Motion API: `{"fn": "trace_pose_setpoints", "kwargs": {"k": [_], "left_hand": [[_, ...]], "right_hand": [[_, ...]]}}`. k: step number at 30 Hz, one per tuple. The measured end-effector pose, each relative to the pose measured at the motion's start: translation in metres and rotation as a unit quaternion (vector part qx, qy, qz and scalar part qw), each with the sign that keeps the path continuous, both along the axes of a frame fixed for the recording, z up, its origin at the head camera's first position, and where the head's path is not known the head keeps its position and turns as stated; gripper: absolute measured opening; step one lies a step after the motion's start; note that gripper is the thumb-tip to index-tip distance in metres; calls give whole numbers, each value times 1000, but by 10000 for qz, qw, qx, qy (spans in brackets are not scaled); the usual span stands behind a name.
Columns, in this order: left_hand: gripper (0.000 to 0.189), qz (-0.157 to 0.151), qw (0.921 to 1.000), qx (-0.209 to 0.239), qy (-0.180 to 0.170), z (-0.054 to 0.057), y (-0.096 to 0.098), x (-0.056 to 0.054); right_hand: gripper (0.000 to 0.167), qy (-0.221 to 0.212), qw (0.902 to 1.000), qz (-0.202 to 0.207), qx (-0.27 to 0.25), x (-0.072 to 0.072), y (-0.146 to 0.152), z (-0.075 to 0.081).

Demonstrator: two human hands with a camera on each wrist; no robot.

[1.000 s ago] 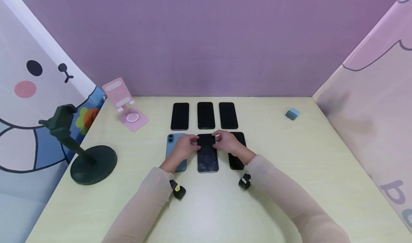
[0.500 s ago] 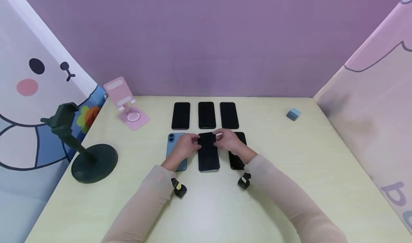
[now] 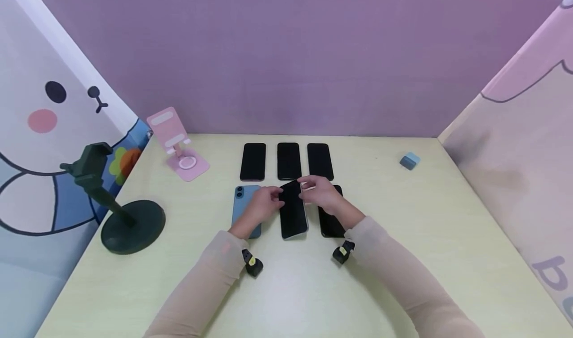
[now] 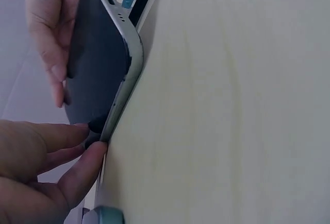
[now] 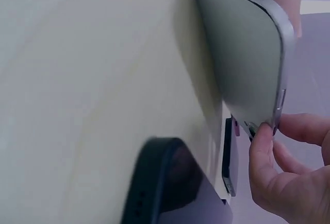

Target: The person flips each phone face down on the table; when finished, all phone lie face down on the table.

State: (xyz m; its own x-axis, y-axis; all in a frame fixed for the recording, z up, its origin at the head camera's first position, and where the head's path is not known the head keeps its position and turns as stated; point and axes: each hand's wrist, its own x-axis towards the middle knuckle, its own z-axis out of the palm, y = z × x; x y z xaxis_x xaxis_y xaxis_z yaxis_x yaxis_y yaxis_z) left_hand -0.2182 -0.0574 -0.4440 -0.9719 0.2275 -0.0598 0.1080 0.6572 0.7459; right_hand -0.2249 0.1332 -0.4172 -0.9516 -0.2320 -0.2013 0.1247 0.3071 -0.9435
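A smartphone [image 3: 293,216] with a dark screen and a silver frame is tilted, its right side raised off the table. Thumb and fingers of my left hand [image 3: 263,203] pinch its left edge near the top. My right hand [image 3: 323,194] pinches the upper right edge. In the right wrist view the phone's pale back [image 5: 242,54] shows, with right-hand fingers [image 5: 262,144] at the camera corner. The left wrist view shows the bottom edge with its charging port [image 4: 110,0]. Partly under my left arm lies a blue phone [image 3: 241,198], back up. A black phone [image 3: 330,224] lies partly behind my right hand.
Behind, three dark phones lie in a row: left [image 3: 252,162], middle [image 3: 288,161] and right [image 3: 320,161]. A pink phone stand [image 3: 188,165] and a dark green stand [image 3: 133,227] are at left. A small blue block [image 3: 409,161] sits at right on the pale table [image 3: 286,298].
The middle front phone lay flat one second ago. Its right side has now risen and the phone has turned slightly, with both hands holding its upper edges.
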Motion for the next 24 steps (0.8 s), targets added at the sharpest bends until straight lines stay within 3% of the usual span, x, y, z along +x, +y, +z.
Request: {"fn": "trace_pose_setpoints", "kwargs": {"k": [5, 10, 14, 19, 24], "left_hand": [[37, -3, 9995, 309, 100, -1, 5, 3], [40, 103, 9956, 927, -62, -5, 11, 4], [40, 256, 9895, 1413, -176, -7, 18, 5], [40, 407, 9790, 1998, -57, -7, 24, 9], [38, 539, 9655, 2541, -150, -6, 27, 11]], "right_hand": [[48, 32, 9998, -71, -202, 2, 2, 4], [48, -78, 9983, -104, -574, 2, 1, 5], [47, -121, 9958, -31, -909, 3, 1, 5], [45, -193, 9920, 196, -1234, 5, 2, 6], [48, -11, 9874, 448, -1519, 7, 4, 6]]}}
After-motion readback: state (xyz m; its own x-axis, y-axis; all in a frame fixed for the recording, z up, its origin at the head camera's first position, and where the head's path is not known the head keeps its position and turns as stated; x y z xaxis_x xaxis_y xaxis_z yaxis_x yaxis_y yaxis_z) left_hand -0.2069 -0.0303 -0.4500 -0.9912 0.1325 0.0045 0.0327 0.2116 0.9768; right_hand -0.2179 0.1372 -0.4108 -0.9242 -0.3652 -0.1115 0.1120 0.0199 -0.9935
